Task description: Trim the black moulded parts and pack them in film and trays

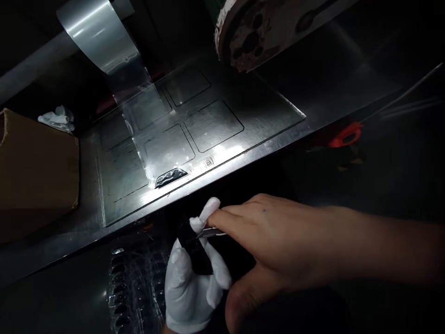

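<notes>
My left hand (194,287), in a white glove, is at the lower middle with its fingers curled around a flat black piece (200,255). The piece blends into the dark background, so its full outline is hidden. My right hand (271,232) is bare over most of its surface and reaches in from the right. Its fingers pinch a thin, pointed metal tool (210,232), whose tip meets or nearly meets the black piece. White fabric (208,211) shows at the right fingertips; I cannot tell which hand it belongs to. The right thumb is held apart, lower down.
A clear sheet with black outlines (215,125) lies on the metal table (83,232), a small black film piece (171,176) on it. Clear tape hangs from a roll (100,37). Around are a cardboard box (41,171), a tray of black parts (121,292) and a red-handled tool (347,134).
</notes>
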`<state>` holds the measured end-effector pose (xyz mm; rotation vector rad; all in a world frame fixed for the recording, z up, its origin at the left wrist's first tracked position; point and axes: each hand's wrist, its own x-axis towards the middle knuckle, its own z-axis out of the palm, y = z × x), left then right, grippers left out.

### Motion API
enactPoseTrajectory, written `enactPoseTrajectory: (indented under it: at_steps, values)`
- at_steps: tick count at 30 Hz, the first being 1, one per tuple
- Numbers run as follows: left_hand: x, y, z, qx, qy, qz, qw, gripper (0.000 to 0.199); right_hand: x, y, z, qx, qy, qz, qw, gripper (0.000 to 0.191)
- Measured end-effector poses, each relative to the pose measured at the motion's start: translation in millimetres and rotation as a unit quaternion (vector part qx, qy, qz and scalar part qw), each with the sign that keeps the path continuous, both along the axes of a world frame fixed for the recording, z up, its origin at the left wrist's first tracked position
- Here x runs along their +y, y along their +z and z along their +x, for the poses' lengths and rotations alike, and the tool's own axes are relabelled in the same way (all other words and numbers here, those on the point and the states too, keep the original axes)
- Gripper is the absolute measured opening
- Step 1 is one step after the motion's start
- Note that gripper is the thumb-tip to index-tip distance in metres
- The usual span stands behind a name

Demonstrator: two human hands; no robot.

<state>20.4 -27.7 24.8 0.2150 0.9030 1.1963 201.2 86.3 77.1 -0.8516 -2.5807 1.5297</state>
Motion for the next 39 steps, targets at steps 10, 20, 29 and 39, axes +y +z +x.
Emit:
enactPoseTrajectory:
  at_steps: [10, 20, 29, 39]
  values:
    - [0.8, 5.3, -0.9, -0.098, -0.004, 0.041, 0.994, 0.038, -11.3, -6.3, -8.2, -0.015, -0.008, 0.054, 0.998, 0.069]
    - [3.9, 8.0, -3.0, -0.129, -0.021, 0.060, 0.990, 0.039, -16.1, -5.4, -12.4, -0.054, -0.006, 0.140, 0.989, 0.062]
    - [-0.4, 4.0, -11.9, -0.115, -0.044, 0.058, 0.991, 0.045, -17.8, -8.6, -15.2, -0.066, -0.002, 0.171, 0.983, 0.062]
    - [0.8, 6.5, -12.5, -0.100, -0.038, 0.017, 0.994, 0.051, -18.1, -9.3, -16.8, -0.074, 0.001, 0.178, 0.981, 0.057]
